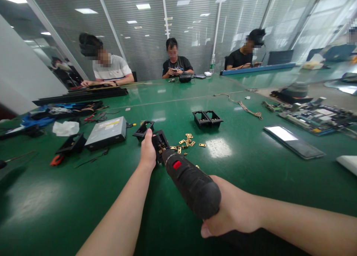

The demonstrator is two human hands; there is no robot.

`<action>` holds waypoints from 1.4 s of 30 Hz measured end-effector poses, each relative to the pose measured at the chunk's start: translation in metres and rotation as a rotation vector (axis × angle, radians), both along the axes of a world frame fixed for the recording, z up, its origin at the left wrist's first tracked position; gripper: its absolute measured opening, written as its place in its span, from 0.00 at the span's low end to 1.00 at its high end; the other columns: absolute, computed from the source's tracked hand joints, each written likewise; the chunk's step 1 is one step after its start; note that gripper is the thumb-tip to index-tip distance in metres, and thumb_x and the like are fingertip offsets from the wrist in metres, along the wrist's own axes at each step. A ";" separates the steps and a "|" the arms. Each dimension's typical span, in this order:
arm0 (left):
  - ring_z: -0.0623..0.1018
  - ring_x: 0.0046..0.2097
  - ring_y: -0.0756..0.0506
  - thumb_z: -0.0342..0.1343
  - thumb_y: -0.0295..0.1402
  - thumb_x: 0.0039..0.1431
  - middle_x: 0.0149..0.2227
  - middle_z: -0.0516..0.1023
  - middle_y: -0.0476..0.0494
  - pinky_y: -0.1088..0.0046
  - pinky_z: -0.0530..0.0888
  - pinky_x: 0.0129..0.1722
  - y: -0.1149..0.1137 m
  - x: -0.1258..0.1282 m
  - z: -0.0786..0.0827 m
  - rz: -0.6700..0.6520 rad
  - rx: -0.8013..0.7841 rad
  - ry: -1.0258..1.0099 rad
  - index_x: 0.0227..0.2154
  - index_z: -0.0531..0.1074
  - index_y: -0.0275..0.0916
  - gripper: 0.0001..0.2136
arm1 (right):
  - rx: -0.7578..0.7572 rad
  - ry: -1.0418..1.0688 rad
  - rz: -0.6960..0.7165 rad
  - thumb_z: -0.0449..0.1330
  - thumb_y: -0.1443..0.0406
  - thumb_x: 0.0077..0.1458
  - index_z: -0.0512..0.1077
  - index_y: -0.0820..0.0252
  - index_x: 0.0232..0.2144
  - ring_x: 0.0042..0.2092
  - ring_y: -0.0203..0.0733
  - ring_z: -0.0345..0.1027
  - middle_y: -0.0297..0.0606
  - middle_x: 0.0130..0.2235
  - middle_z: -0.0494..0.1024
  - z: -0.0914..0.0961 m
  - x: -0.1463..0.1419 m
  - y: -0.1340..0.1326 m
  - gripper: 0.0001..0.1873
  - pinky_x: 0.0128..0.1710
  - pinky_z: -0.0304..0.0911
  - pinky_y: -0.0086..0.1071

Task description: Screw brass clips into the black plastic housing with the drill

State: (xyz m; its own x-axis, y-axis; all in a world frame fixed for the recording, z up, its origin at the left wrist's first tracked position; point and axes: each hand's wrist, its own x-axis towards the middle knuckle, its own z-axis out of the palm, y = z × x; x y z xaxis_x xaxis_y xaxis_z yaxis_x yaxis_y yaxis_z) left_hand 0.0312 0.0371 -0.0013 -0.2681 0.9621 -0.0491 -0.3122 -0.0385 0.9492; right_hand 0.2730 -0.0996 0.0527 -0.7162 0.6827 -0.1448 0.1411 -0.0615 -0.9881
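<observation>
In the middle of the head view, my left hand [148, 152] grips a black plastic socket housing [162, 139] with brass parts inside it. Wrapped round the grip of a black cordless drill [189, 185] is my right hand [228, 207]. The drill's front end points into the housing at the brass parts; whether its bit touches a screw I cannot make out. Just right of the housing lie several small brass plates [188, 141], loose on the table. Another black housing [144, 129] sits right behind my left hand, and a double black housing [208, 118] stands farther back.
The green table [83, 204] carries a silver disc drive [107, 132] and a black frame [71, 143] to the left. On the right are a phone [292, 141], a circuit board [320, 114] and a cord [242, 105]. Several people sit across the table.
</observation>
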 end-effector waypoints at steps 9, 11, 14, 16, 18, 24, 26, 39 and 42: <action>0.81 0.28 0.40 0.54 0.57 0.54 0.23 0.78 0.43 0.63 0.78 0.29 -0.002 0.002 0.005 0.005 -0.044 -0.014 0.29 0.72 0.38 0.23 | -0.017 0.023 0.000 0.75 0.67 0.35 0.72 0.62 0.32 0.33 0.39 0.65 0.31 0.33 0.74 0.000 0.000 0.001 0.20 0.32 0.62 0.30; 0.81 0.28 0.40 0.53 0.57 0.54 0.23 0.78 0.42 0.63 0.78 0.29 -0.003 0.003 0.006 0.002 -0.042 -0.013 0.28 0.72 0.38 0.24 | -0.034 0.031 -0.006 0.75 0.67 0.35 0.72 0.62 0.30 0.33 0.38 0.65 0.31 0.32 0.73 0.000 0.000 0.001 0.19 0.32 0.62 0.30; 0.81 0.29 0.40 0.53 0.57 0.54 0.23 0.78 0.43 0.64 0.78 0.29 -0.003 0.003 0.006 0.005 -0.035 -0.016 0.28 0.72 0.38 0.23 | -0.022 0.033 -0.008 0.74 0.69 0.35 0.71 0.61 0.29 0.32 0.38 0.64 0.30 0.32 0.73 0.001 0.000 0.000 0.18 0.32 0.61 0.30; 0.81 0.29 0.39 0.53 0.57 0.55 0.23 0.78 0.42 0.64 0.78 0.29 -0.003 0.003 0.006 0.007 -0.034 -0.009 0.28 0.72 0.38 0.23 | -0.002 0.029 -0.011 0.74 0.69 0.35 0.71 0.61 0.30 0.33 0.38 0.64 0.30 0.33 0.73 0.001 0.000 0.001 0.19 0.32 0.61 0.30; 0.81 0.29 0.39 0.53 0.57 0.55 0.23 0.78 0.42 0.64 0.78 0.28 -0.004 0.003 0.006 0.009 -0.036 0.006 0.29 0.72 0.38 0.24 | 0.010 0.028 -0.011 0.74 0.69 0.35 0.71 0.61 0.30 0.33 0.38 0.64 0.30 0.33 0.73 0.000 0.000 0.001 0.19 0.32 0.61 0.30; 0.81 0.27 0.39 0.52 0.59 0.54 0.24 0.78 0.42 0.65 0.77 0.25 -0.004 0.004 0.007 0.014 -0.039 0.027 0.30 0.72 0.38 0.25 | 0.018 0.041 0.005 0.74 0.69 0.36 0.71 0.61 0.31 0.34 0.38 0.65 0.31 0.34 0.74 -0.001 0.001 0.002 0.19 0.33 0.62 0.31; 0.81 0.28 0.39 0.52 0.59 0.54 0.24 0.78 0.41 0.64 0.77 0.25 -0.004 0.005 0.007 0.010 -0.041 0.022 0.30 0.72 0.38 0.25 | 0.018 0.040 0.010 0.75 0.68 0.36 0.72 0.62 0.31 0.34 0.39 0.66 0.31 0.35 0.74 -0.001 0.001 0.002 0.19 0.34 0.63 0.31; 0.80 0.26 0.39 0.53 0.61 0.52 0.24 0.78 0.42 0.62 0.78 0.26 -0.001 0.001 0.002 0.005 -0.050 0.012 0.32 0.71 0.38 0.27 | -0.011 0.080 0.021 0.74 0.70 0.35 0.71 0.61 0.33 0.35 0.39 0.66 0.29 0.33 0.72 -0.003 0.000 0.002 0.21 0.35 0.63 0.31; 0.80 0.26 0.39 0.53 0.61 0.52 0.24 0.78 0.42 0.62 0.77 0.26 0.000 0.001 0.002 -0.002 -0.053 0.010 0.30 0.70 0.39 0.26 | -0.028 0.086 0.019 0.73 0.73 0.35 0.70 0.61 0.32 0.33 0.37 0.63 0.28 0.32 0.71 -0.002 0.000 0.002 0.21 0.33 0.61 0.29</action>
